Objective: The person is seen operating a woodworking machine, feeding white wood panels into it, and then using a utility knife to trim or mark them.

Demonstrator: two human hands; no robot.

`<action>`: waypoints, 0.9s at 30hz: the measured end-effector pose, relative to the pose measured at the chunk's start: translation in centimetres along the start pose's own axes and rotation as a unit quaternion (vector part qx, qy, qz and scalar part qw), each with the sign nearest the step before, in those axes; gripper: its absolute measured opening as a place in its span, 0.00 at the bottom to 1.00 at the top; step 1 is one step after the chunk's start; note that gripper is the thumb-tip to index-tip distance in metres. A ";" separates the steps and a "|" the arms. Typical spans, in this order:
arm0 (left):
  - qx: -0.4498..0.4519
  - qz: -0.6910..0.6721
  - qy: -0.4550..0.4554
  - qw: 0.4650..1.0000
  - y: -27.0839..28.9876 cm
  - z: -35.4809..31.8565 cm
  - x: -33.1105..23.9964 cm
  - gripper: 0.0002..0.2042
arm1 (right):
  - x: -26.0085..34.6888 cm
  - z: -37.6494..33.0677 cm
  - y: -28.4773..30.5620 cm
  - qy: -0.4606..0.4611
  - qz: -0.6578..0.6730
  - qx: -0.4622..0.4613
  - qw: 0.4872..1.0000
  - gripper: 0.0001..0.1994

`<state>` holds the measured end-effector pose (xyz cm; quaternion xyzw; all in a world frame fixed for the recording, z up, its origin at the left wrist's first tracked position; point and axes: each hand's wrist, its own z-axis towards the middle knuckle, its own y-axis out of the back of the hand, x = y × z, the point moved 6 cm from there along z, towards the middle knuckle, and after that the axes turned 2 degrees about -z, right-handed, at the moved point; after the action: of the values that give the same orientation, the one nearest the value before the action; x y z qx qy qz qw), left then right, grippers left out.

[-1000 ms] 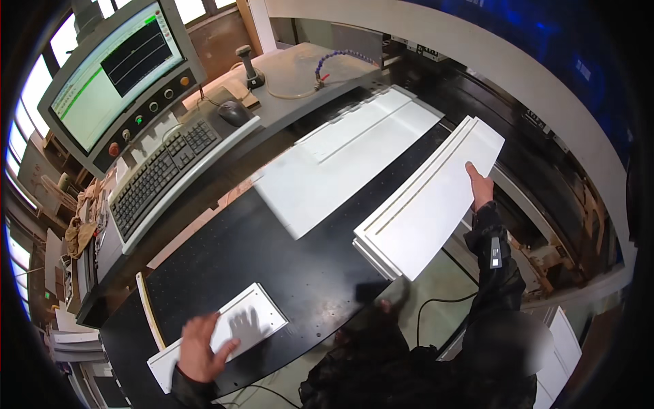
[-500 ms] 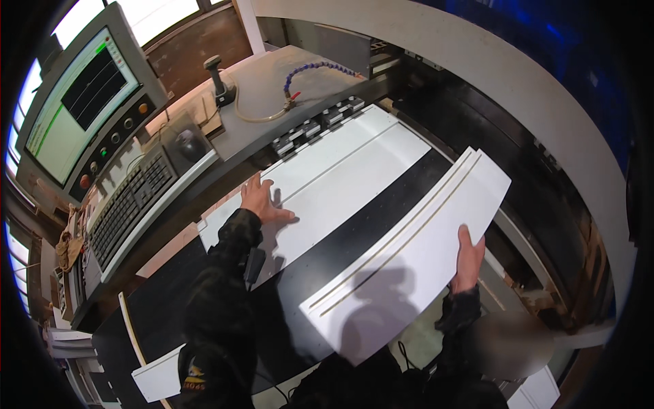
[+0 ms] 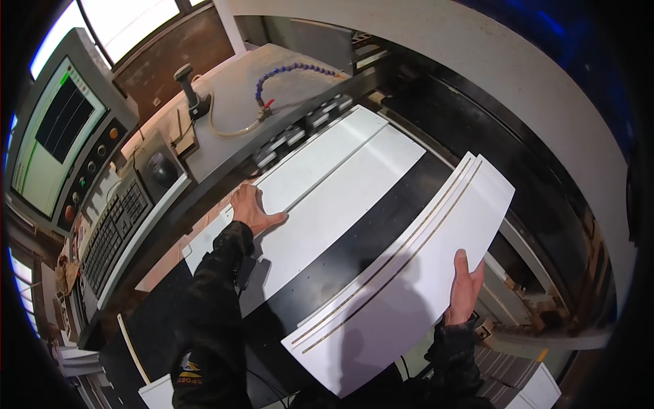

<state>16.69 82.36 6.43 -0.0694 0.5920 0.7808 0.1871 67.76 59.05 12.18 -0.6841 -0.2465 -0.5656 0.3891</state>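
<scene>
Gripping the near long edge of a white grooved panel (image 3: 409, 286), the right hand (image 3: 465, 290) has its thumb on the top face and its fingers curled underneath, so it is clamped on the board. That panel lies slantwise over the near right edge of the black machine bed (image 3: 368, 238). Its lower end overhangs the bed toward the person, which is likely why it needs a firm grip there. Two thin parallel grooves run along its length close to the far edge.

Further in, the left hand (image 3: 253, 210) lies palm down with fingers spread on a second white panel (image 3: 327, 191), pressing on it rather than closing around it. That flat hand seems meant to steady the board against the bed. This panel lies flat near the bed's far left edge, just beside a row of dark clamps (image 3: 300, 129).

Beyond the clamps a grey console top carries a blue segmented coolant hose (image 3: 289, 71) and a joystick (image 3: 187, 85). A keyboard (image 3: 112, 228) and a monitor (image 3: 54, 136) stand at the far left.
</scene>
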 end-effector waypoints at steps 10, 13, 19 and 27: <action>0.060 0.052 -0.024 0.997 23.2 -16.5 -0.9 0.51 | -2.2 1.2 2.4 0.019 -0.061 0.001 0.998 0.27; 0.050 0.102 -0.063 0.992 32.4 -28.5 2.2 0.62 | -2.1 1.2 2.9 0.034 -0.054 0.009 0.998 0.26; 0.098 0.087 0.083 0.988 39.4 -58.1 11.1 0.60 | -3.4 3.2 5.6 0.030 -0.076 0.064 0.995 0.25; 0.108 0.026 0.253 0.961 37.0 -81.5 17.8 0.57 | -1.8 5.3 8.2 -0.051 -0.128 0.094 0.986 0.24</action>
<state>-22.78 0.13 10.15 -0.2287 0.7023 0.6740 0.0179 76.79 58.87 8.06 -0.6355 -0.4036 -0.5494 0.3624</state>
